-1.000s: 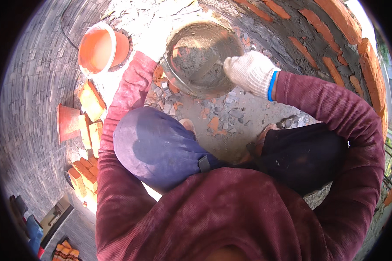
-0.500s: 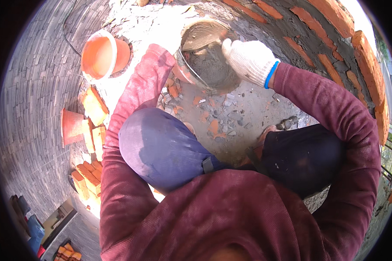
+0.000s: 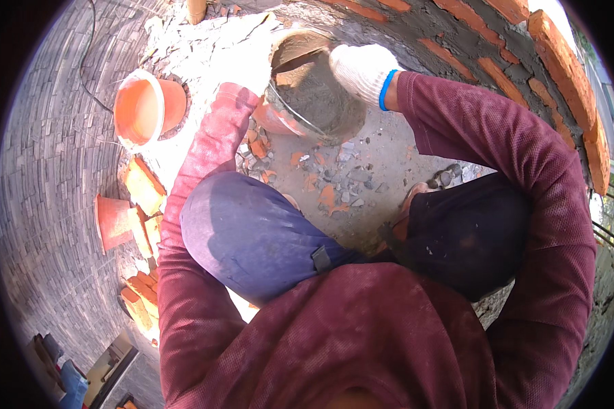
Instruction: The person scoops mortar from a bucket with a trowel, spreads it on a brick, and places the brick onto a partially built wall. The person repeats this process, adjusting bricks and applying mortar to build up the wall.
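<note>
Grey wet mortar (image 3: 314, 92) lies in an orange, mortar-smeared bucket (image 3: 278, 120) with a thin wire handle (image 3: 295, 109), on the ground beyond my knees. My right hand (image 3: 363, 72), in a white knitted glove with a blue cuff, is closed at the bucket's right rim. It grips a trowel, whose handle is hidden by the fingers; the blade reaches into the bucket and is hard to make out against the wall. My left hand (image 3: 252, 61) is at the bucket's left rim, washed out by glare, so its fingers do not show.
At the right rises a brick wall (image 3: 481, 41) with grey mortar. Orange buckets (image 3: 138, 112) and loose bricks (image 3: 143, 185) stand along the left, beside a grey tiled wall (image 3: 48, 157). Broken brick and rubble (image 3: 331, 196) litter the ground between my feet.
The trowel blade, plainly visible across the bucket before, is now lower and tilted, showing less. My right hand has turned and shifted slightly up and left, as the view has shifted too.
</note>
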Motion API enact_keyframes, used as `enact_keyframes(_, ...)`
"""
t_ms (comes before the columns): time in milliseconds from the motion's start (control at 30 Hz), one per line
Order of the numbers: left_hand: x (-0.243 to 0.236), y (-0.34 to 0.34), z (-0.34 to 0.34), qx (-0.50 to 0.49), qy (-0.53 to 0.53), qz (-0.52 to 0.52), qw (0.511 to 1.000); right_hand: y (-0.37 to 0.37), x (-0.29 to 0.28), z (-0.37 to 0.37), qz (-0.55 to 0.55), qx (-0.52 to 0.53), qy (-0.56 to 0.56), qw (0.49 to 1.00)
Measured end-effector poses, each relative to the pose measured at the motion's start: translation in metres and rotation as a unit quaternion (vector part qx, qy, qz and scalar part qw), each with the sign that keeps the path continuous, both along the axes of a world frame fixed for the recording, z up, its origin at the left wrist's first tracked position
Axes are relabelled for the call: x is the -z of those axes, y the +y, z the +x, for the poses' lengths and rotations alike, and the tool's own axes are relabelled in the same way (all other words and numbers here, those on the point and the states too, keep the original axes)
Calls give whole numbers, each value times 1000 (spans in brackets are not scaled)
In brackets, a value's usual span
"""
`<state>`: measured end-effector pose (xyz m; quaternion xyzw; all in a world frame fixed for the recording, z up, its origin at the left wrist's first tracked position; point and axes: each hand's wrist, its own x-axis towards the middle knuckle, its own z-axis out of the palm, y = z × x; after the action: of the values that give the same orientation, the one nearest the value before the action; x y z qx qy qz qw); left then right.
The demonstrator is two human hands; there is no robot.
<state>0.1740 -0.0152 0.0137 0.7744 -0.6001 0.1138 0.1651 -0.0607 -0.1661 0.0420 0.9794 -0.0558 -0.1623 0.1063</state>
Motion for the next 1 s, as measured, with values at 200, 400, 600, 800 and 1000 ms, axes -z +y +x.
enact_keyframes(200,-23,22,-43,-18,21,41,999,-11,15,-35,140,-115,168,969)
enact_keyframes(400,-12,60,-18,-19,9,53,998,2,-13,-59,201,-90,-109,969)
enact_keyframes(600,-64,23,-36,-47,488,27,871,-10,-57,-21,246,8,119,962)
enact_keyframes(800,-153,40,-5,-28,443,48,895,-9,-106,10,241,83,3,967)
enact_keyframes(1000,-297,51,5,-34,429,-12,902,22,-189,72,382,199,136,892)
